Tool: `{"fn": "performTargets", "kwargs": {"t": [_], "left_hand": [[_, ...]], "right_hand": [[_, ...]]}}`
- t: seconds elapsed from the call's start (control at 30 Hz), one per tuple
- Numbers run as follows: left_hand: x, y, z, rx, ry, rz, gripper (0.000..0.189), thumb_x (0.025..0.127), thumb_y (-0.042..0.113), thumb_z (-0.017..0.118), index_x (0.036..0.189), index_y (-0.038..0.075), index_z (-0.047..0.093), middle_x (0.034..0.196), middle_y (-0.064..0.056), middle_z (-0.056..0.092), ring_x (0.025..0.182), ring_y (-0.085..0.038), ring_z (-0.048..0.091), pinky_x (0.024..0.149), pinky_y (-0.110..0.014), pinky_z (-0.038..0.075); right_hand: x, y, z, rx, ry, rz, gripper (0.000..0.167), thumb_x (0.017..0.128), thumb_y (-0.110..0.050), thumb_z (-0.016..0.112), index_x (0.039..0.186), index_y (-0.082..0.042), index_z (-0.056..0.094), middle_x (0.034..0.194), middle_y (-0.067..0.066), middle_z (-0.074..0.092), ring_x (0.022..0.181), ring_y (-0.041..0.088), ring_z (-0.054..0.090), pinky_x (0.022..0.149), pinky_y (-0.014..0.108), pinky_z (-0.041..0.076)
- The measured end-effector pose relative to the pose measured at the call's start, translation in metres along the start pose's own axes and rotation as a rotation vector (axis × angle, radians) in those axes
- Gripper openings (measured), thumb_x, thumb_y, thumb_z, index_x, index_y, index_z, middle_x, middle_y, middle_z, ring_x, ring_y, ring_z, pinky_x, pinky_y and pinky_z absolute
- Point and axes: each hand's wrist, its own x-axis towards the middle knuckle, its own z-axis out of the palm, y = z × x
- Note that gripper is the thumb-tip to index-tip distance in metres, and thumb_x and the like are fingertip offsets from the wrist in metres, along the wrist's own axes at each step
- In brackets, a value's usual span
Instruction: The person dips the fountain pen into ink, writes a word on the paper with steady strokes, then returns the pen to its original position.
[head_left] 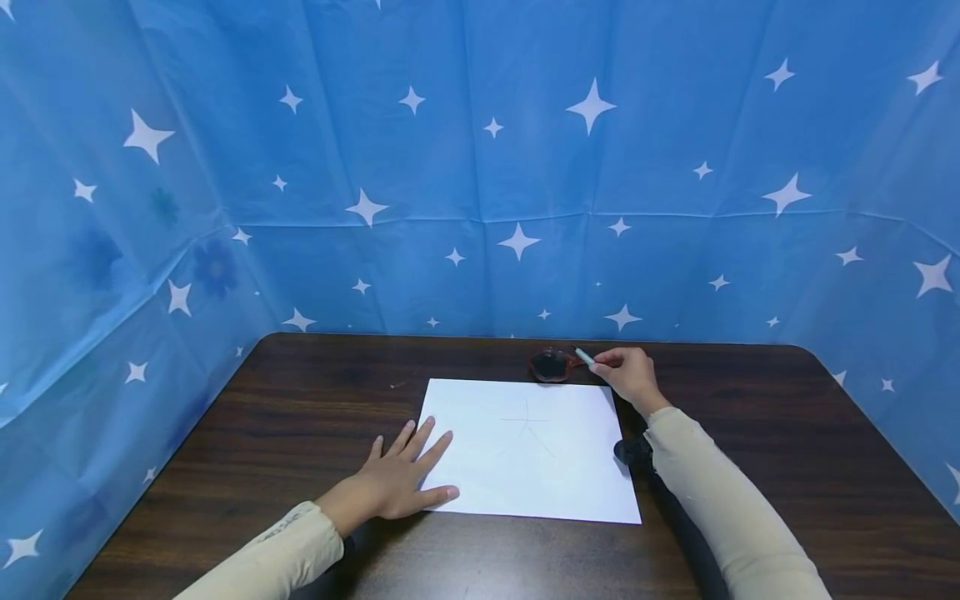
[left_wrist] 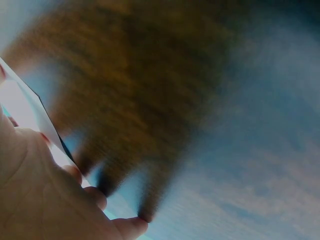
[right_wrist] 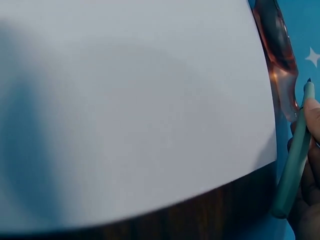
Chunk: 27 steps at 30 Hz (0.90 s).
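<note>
A white sheet of paper (head_left: 555, 487) lies on the dark wooden table, with a few thin lines drawn near its middle. My left hand (head_left: 393, 483) rests with fingers spread over the sheet's left edge. Beyond the sheet's back right corner, my right hand (head_left: 630, 379) pinches a light green pen (head_left: 583, 356) between thumb and fingers. Its dark tip points up and away from the paper, as the right wrist view shows on the pen (right_wrist: 295, 160). Close beside the pen are dark-lensed sunglasses (head_left: 551, 366) with a reddish-brown frame, at the sheet's back edge.
The brown table (head_left: 750, 433) has rounded far corners. A blue curtain (head_left: 480, 167) with white stars hangs behind it and along both sides. A black wrist device (head_left: 632, 452) on the right arm overlaps the paper's right edge in the head view.
</note>
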Motion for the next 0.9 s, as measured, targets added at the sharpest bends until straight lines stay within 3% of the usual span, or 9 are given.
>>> {"fn": "performTargets", "kwargs": {"t": [0.5,0.9], "left_hand": [[0.0013,0.0028,-0.0014,0.003,-0.003,-0.002,0.082,0.09,0.072,0.036,0.155,0.029,0.012,0.162,-0.005,-0.002,0.148,-0.033,0.0,0.109,-0.069,0.003],[0.0,0.0016,-0.0009,-0.005,0.004,0.001,0.083,0.09,0.071,0.037,0.155,0.028,0.012,0.162,-0.006,-0.002,0.147,-0.034,0.001,0.108,-0.069,0.003]], "right_hand": [[-0.0003,0.0033,0.0006,-0.015,0.008,-0.014,0.019,0.092,-0.015,0.066,0.104,-0.002,0.072,0.102,0.017,0.067,0.083,0.025,0.058,0.069,0.036,0.052],[-0.0022,0.0021,-0.0005,-0.009,-0.03,-0.01,0.025,0.094,-0.019,0.063,0.109,-0.001,0.07,0.104,0.018,0.066,0.085,0.027,0.06,0.071,0.037,0.053]]}}
